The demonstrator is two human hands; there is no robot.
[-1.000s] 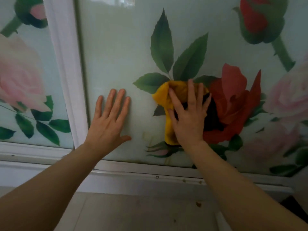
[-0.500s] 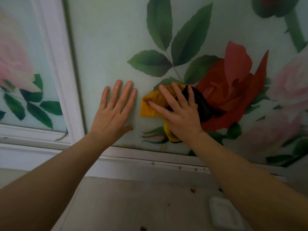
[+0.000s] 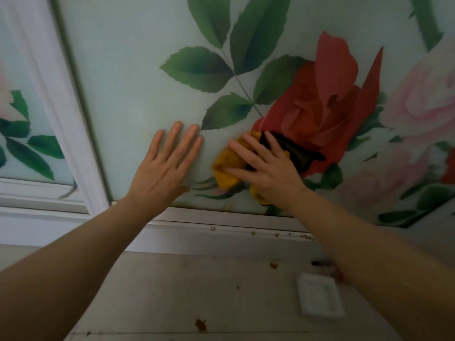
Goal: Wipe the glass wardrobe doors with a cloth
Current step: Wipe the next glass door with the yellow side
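Note:
The glass wardrobe door [image 3: 138, 77] is pale green with printed roses and leaves. A yellow and black cloth [image 3: 227, 166] lies bunched against the glass low down, beside the red rose. My right hand [image 3: 268, 171] presses flat on the cloth with spread fingers. My left hand [image 3: 165, 166] lies flat on the bare glass just left of the cloth, fingers straight and together. The cloth's middle is hidden under my right hand.
A white frame post [image 3: 61, 94] separates this door from another glass panel [image 3: 22, 134] on the left. A white bottom rail [image 3: 221, 222] runs under the door. On the speckled floor lies a small white square dish [image 3: 318, 295].
My right hand has slid the cloth down and to the left along the glass, toward the bottom rail. My left hand has stayed flat on the glass. The view has tilted down.

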